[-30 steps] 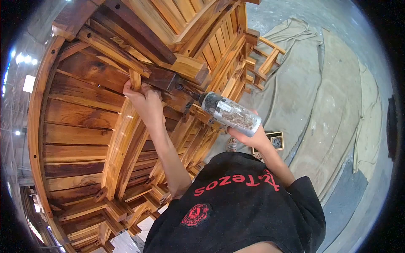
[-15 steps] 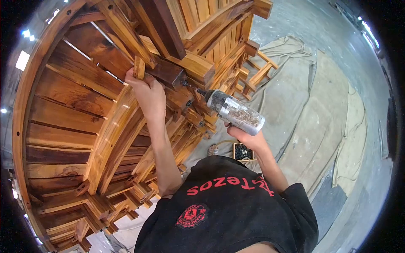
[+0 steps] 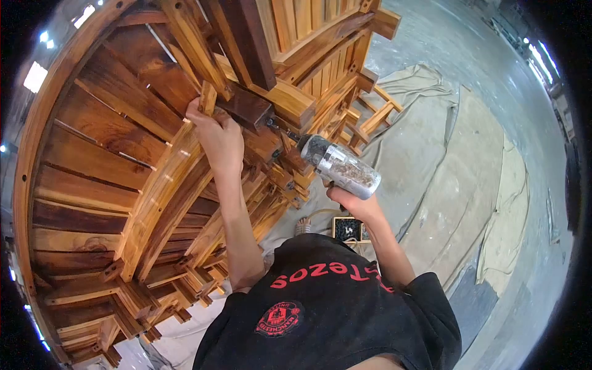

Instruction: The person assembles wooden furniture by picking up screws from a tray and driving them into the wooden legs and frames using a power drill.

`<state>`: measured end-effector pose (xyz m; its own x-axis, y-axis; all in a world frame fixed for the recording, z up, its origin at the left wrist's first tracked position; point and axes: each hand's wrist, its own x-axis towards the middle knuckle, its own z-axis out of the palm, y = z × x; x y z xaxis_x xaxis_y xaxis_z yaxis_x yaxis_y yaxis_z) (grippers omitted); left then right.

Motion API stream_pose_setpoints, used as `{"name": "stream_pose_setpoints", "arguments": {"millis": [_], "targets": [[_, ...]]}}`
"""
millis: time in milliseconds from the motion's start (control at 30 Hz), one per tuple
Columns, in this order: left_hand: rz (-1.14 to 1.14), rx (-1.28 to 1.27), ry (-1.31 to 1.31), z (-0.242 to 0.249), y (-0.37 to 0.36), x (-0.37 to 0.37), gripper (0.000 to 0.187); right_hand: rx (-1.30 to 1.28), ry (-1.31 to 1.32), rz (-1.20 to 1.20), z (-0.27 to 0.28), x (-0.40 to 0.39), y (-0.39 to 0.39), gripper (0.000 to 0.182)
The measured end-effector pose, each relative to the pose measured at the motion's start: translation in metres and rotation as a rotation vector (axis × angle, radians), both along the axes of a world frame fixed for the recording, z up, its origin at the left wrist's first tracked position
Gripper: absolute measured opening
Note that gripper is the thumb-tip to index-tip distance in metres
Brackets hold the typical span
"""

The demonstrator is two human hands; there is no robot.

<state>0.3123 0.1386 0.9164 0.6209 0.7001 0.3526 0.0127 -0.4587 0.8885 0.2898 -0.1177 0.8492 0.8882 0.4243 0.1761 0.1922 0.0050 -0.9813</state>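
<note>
Nearest is the person's black shirt (image 3: 333, 314), both arms reaching up from it. The right hand (image 3: 353, 206) is wrapped round the grip of a drill (image 3: 338, 165), its silvery, dust-speckled body tilted so the bit points up and left into a dark block (image 3: 246, 106) of the frame; I judge the angle is kept so the bit runs square into the joint. The left hand (image 3: 217, 137) is clamped on a small wood piece (image 3: 207, 98) just beside that block, pressing it against the timber, seemingly to steady it while the drill works. The two hands are apart, one either side of the block. Around them spreads a round slatted tabletop (image 3: 98, 154), reddish-brown, glossy, with a curved rim. Beyond, stacked chairs (image 3: 320, 43), and far below a small box (image 3: 349, 228) on cloths (image 3: 444, 166) covering the floor.
</note>
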Motion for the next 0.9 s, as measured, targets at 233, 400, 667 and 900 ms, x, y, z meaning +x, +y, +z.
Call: {"name": "stream_pose_setpoints", "arguments": {"millis": [233, 400, 667, 900], "targets": [[0.028, 0.065, -0.015, -0.004, 0.001, 0.002, 0.039, -0.071, -0.085, -0.028, -0.014, 0.002, -0.001, 0.027], [0.009, 0.026, -0.022, -0.003, -0.001, 0.001, 0.04, -0.029, -0.007, -0.023, 0.0, 0.002, 0.003, 0.025], [0.022, 0.056, -0.002, -0.002, -0.002, 0.003, 0.039, -0.104, -0.144, -0.015, -0.011, 0.005, 0.002, 0.026], [-0.016, -0.127, -0.067, 0.005, -0.01, 0.002, 0.035, -0.069, -0.076, -0.006, -0.017, 0.009, 0.004, 0.033]]}}
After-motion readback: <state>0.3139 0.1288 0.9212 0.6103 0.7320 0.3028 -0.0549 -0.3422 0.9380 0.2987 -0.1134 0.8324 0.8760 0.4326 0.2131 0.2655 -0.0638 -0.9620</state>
